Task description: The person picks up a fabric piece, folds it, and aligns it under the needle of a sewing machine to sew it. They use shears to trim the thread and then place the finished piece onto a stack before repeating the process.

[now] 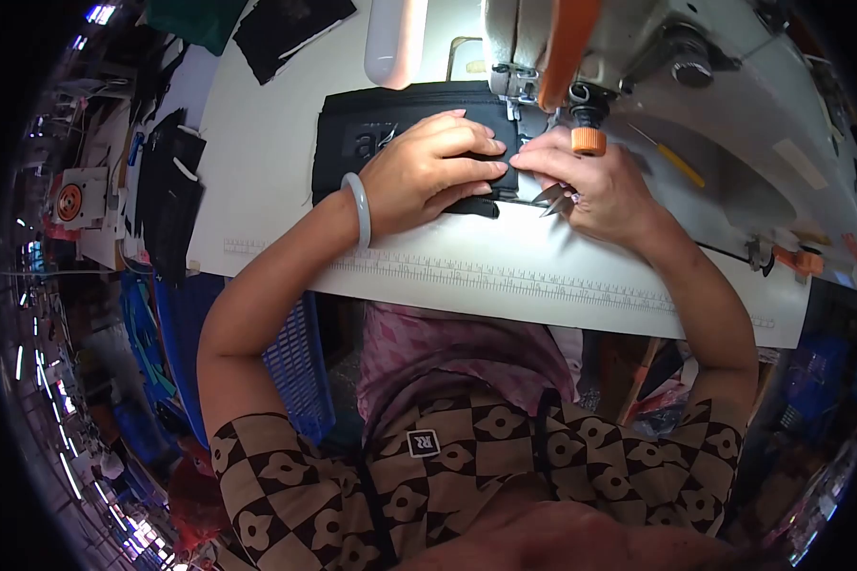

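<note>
Two hands are meeting on the black fabric piece (390, 124), which is lying on the white table (267, 171) right under the head of the sewing machine (724, 86). The left hand (433, 171) is pressing flat on it, fingers straight and close together, covering its middle. The right hand (600, 190) is curling around thread snips (552, 197), with only the metal tips showing, and its fingertips are touching the fabric's right edge. An orange knob (588, 141) is hiding the needle. The printing on the fabric is showing too blurred to read. The table's near edge, carrying a printed ruler (505, 278), is running just below both wrists, and bare tabletop is stretching left of the fabric.
</note>
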Tool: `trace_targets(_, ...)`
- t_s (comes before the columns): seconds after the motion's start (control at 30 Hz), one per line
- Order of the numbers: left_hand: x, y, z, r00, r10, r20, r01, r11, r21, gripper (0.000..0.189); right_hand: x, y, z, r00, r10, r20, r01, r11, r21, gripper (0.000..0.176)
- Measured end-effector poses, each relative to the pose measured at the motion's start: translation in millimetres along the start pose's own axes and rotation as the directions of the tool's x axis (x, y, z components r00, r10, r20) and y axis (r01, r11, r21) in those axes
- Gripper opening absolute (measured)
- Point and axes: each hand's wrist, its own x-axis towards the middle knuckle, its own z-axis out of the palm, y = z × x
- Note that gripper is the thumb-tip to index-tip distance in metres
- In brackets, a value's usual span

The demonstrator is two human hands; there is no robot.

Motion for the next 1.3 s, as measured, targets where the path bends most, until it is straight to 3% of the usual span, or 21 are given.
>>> trace_targets(0.2,1.9,8.1,-2.4,0.999,0.041,0.019,-0.042,0.996,0.084,0.029,0.8,-7.6,-2.2,0.986,-0.165,-0.016,0.163,0.982,-0.091,0.032)
trace_targets(0.3,2.7,21.2,-4.4,1.0,0.009,0.012,-0.012,0.971,0.238,0.03,0.5,-16.6,-2.4,0.978,-0.208,-0.02,0.203,0.968,-0.146,0.029)
trace_targets(0.37,1.0,23.5,-4.0,1.0,-0.022,0.005,0.02,0.984,0.178,0.03,-0.3,-19.5,-4.4,0.974,-0.227,-0.019,0.22,0.959,-0.18,0.027)
trace_targets(0.43,-1.3,22.7,-3.0,0.995,-0.103,0.0,0.103,0.994,0.043,0.03,0.1,-19.8,-6.7,0.985,-0.171,-0.002,0.169,0.979,-0.114,0.028)
trace_targets(0.57,-5.6,13.9,-3.3,0.999,-0.038,0.021,0.037,0.999,0.031,0.03,-5.8,-26.8,-8.8,0.992,-0.124,0.011,0.125,0.985,-0.116,0.03)
trace_targets(1.03,-0.5,4.9,-5.6,0.997,-0.048,0.053,0.046,0.998,0.045,0.031,-2.8,-20.2,-12.7,0.994,-0.09,0.069,0.101,0.98,-0.169,0.04)
trace_targets(1.3,16.0,-23.8,-7.6,0.996,-0.054,0.077,0.044,0.991,0.126,0.028,0.0,-8.2,-11.8,0.988,0.11,0.112,-0.071,0.949,-0.306,0.066)
